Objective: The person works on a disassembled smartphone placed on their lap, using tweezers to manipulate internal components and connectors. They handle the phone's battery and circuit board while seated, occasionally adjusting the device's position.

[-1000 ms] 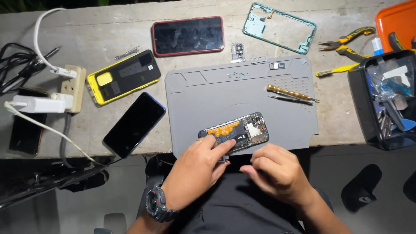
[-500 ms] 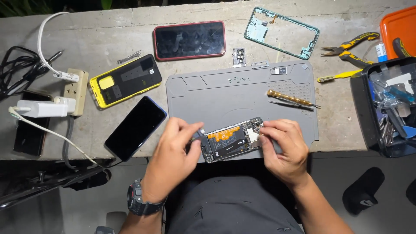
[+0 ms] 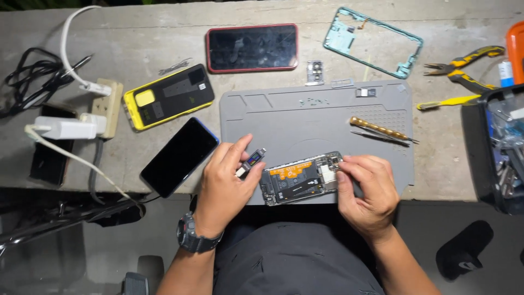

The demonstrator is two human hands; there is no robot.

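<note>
Head view: left hand (image 3: 225, 183) pinches a small tester (image 3: 250, 162), right hand (image 3: 364, 188) curled, fingertips gripping the opened phone (image 3: 299, 178).

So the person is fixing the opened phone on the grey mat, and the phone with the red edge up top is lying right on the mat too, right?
Not quite. The head view shows the red-edged phone lying on the bare concrete table, beyond the grey mat. The opened phone is on the mat, between the left hand and right hand.
</note>
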